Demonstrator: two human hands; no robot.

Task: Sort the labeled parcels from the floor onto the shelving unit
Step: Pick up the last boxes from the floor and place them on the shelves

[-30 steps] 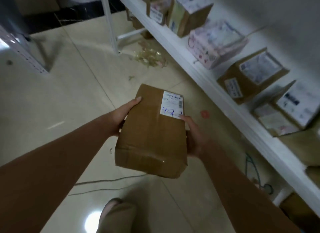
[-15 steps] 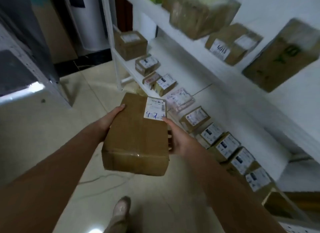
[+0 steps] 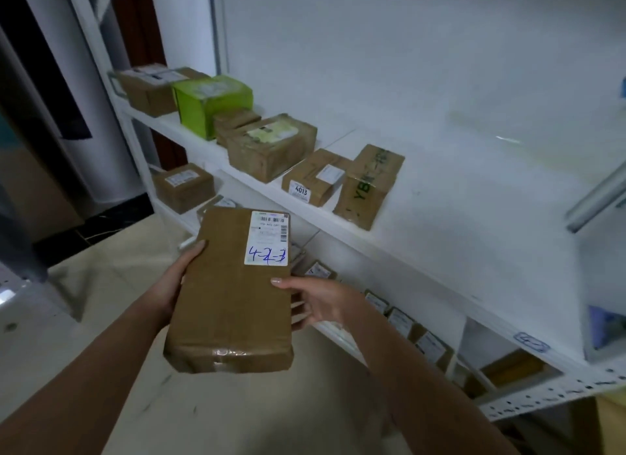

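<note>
I hold a brown cardboard parcel (image 3: 227,302) flat in front of me, above the floor and just left of the white shelving unit (image 3: 389,251). Its white label (image 3: 267,239) sits at the far right corner with blue handwriting on it. My left hand (image 3: 176,285) grips the parcel's left edge, fingers underneath and thumb along the side. My right hand (image 3: 321,302) grips the right edge, thumb on top below the label, fingers curled under.
On the upper shelf stand several parcels: a brown box (image 3: 149,88), a green box (image 3: 210,102), a taped box (image 3: 271,146), one labelled 4013 (image 3: 315,180) and a tilted box (image 3: 371,187). Bare shelf surface (image 3: 474,210) lies to their right. The lower shelf holds several small labelled parcels (image 3: 430,346).
My view has swung up from the floor to the shelves. The parcel has stayed in both hands and now sits higher, level with the upper shelf's front edge.
</note>
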